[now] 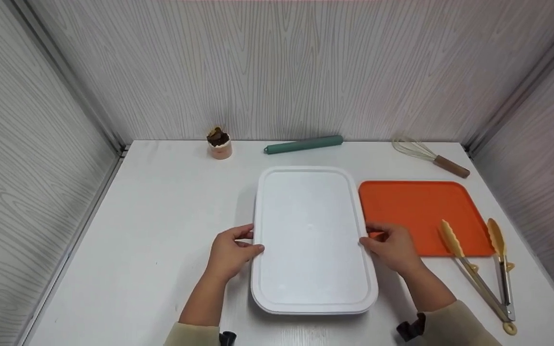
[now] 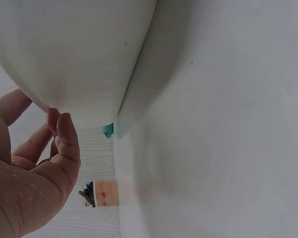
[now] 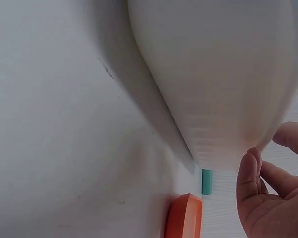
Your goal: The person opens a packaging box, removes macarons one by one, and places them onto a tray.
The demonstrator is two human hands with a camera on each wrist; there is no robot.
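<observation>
Left hand (image 1: 231,252) and right hand (image 1: 392,247) grip white lidded container (image 1: 311,240) rim (curled fingertips clear only in wrist views), mid-table.

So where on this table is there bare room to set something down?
The widest bare patch lies left of the white container, from the left hand up to the small cup. A narrow strip runs between the container and the teal roller. The right is crowded: orange tray, tongs, whisk.
</observation>
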